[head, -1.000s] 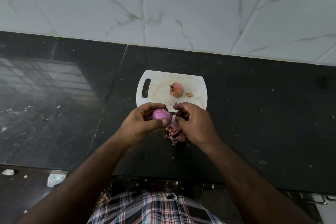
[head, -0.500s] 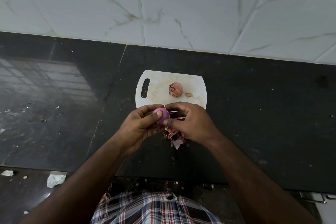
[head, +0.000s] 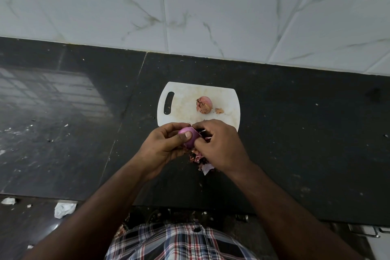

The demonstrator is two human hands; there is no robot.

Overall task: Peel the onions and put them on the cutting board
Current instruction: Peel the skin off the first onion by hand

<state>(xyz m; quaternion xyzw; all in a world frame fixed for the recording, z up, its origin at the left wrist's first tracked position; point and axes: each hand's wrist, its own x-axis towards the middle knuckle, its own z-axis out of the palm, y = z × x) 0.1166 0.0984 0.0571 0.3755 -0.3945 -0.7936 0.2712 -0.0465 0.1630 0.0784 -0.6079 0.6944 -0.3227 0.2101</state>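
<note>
While the left hand (head: 162, 146) curls its fingers (head: 168, 131) round a purple onion (head: 190, 136), thumb pressed on the bulb's near face, the right hand (head: 219, 145) works at the same onion from the other side — its fingers (head: 205, 125) bent in and pinching at a strip of skin on the bulb's top edge. The onion is held in the air between the two sets of fingers, just over the near edge of the white cutting board (head: 183, 99). Beyond the fingers, on the board, sits a second onion (head: 204, 104) with papery skin hanging from it, and a small scrap of peel (head: 219, 110) lies just to its right. Directly under the fingers and a little nearer the person, a heap of pink and white onion skins (head: 201, 161) rests on the dark table (head: 295, 133) — partly hidden by the right hand.
</note>
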